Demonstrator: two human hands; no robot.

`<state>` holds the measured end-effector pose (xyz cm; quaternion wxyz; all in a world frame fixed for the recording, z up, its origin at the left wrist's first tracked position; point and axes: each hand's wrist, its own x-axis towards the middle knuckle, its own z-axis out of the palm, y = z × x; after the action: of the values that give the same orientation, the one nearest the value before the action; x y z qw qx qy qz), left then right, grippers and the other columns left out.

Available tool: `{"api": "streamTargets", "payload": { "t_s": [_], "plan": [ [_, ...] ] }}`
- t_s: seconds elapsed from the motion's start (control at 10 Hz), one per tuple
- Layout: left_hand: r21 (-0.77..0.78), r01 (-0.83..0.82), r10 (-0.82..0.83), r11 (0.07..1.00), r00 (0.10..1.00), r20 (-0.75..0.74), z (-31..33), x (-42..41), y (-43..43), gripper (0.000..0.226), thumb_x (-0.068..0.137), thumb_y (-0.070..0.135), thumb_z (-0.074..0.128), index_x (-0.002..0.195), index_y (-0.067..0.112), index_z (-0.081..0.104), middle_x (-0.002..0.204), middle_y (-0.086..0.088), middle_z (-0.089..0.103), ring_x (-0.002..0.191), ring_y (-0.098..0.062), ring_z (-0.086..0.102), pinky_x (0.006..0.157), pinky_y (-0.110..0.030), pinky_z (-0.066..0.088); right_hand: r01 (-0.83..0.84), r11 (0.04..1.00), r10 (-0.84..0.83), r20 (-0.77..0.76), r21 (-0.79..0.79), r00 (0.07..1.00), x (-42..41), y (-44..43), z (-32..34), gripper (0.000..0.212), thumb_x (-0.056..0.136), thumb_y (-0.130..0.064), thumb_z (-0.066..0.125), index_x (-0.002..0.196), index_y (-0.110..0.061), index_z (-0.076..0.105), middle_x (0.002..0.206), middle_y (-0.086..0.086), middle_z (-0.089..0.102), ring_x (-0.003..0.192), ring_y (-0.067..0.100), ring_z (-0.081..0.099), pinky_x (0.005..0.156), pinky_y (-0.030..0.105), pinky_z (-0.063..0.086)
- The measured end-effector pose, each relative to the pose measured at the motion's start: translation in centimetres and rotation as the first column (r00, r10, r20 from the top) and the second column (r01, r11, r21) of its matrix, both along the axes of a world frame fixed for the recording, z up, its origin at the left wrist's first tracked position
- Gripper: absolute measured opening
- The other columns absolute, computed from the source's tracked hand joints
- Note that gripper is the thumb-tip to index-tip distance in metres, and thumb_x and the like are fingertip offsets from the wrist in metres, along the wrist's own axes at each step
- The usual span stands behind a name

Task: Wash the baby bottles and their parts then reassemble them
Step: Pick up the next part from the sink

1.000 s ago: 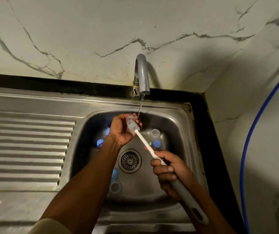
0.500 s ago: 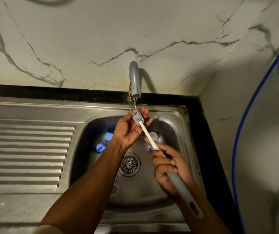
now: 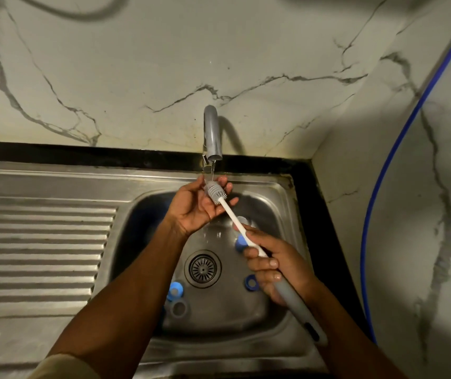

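Left hand [image 3: 194, 212] is palm-up over the far part of the stainless steel sink basin [image 3: 281, 203], directly under the grey curved metal faucet [image 3: 212, 132]. Its grip is apart: thumb and fingers spread, only slightly bent, cupped but not closed round anything. The grey ribbed silicone brush head [image 3: 214, 193] of a long bottle brush [image 3: 232, 217] with white shaft and grey handle lies across those fingers, touching them. A thin water stream [image 3: 212, 170] falls from the faucet spout onto the brush head.

Right hand [image 3: 276, 266] is nearer and to the right, its grip clamped on the bottle brush where the white shaft meets the grey handle, fingers wrapped round. The handle end sticks out near-right past the wrist. The brush is tilted, head far-left, handle near-right.

Bottle parts lie loose on the basin floor:
- A dark blue plastic ring [image 3: 250, 282] sits just right of the round metal drain strainer [image 3: 203, 268].
- A light-blue plastic collar [image 3: 175, 289] sits near-left of the strainer.
- A greyish translucent round piece [image 3: 179, 308] lies just beside the collar on its near side.
- A blue-and-clear part [image 3: 239, 242] lies far-right of the strainer, partly hidden behind the shaft and right hand; can't tell what it is.

The ribbed steel drainboard [image 3: 41, 242] is left of the basin. A white marble-look wall [image 3: 136, 64] stands behind, and a blue hose [image 3: 399, 138] runs down the right wall.
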<state>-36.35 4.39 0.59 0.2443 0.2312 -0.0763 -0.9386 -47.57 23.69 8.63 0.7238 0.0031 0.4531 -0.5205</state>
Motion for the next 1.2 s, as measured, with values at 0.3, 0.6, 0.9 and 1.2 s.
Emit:
{"api": "streamTargets", "payload": {
  "t_s": [0.3,0.6,0.9,1.2],
  "plan": [
    [-0.196,-0.027,0.122,0.98,0.865,0.487,0.7,-1.8,0.1,0.018,0.104,0.004,0.042,0.099,0.003,0.059,0.096,-0.017,0.065,0.087,-0.027,0.067,0.07,-0.038,0.063,-0.307,0.843,0.329,-0.876,0.441,-0.354,0.6,0.0,-1.6,0.033,0.104,-0.029,0.041,0.134,-0.028,0.052,0.088,0.0,0.058,0.082,0.025,0.068,0.064,0.032,0.052],
    [-0.052,-0.054,0.059,0.997,0.995,0.084,2.4,-1.1,-0.2,0.017,0.089,0.024,0.06,0.089,0.007,0.065,0.081,-0.005,0.07,0.086,-0.022,0.072,0.091,-0.043,0.058,-0.097,0.995,0.096,-0.049,-0.017,0.994,1.3,-0.4,1.2,0.032,0.103,-0.023,0.045,0.128,-0.01,0.059,0.062,-0.002,0.04,0.031,0.001,0.029,0.026,0.013,0.022],
    [-0.237,0.02,0.14,0.971,0.757,0.638,2.6,-4.4,-0.5,0.025,0.099,0.011,0.033,0.08,0.011,0.05,0.056,-0.005,0.049,0.049,-0.021,0.057,0.059,-0.035,0.054,-0.302,0.839,0.309,-0.854,0.452,-0.419,2.2,-0.1,-1.3,0.038,0.105,-0.025,0.038,0.142,-0.024,0.044,0.101,0.01,0.063,0.087,0.03,0.066,0.071,0.037,0.048],
    [-0.055,-0.007,0.028,0.998,0.92,0.391,2.5,-3.0,-0.7,0.032,0.1,0.022,0.044,0.07,0.012,0.053,0.055,-0.001,0.054,0.05,-0.016,0.06,0.061,-0.033,0.06,-0.199,0.976,0.21,-0.618,0.088,0.757,2.1,-0.9,0.3,0.017,0.103,-0.023,0.049,0.106,-0.02,0.066,0.064,0.003,0.05,0.039,0.009,0.043,0.034,0.025,0.039]
  ]
}}
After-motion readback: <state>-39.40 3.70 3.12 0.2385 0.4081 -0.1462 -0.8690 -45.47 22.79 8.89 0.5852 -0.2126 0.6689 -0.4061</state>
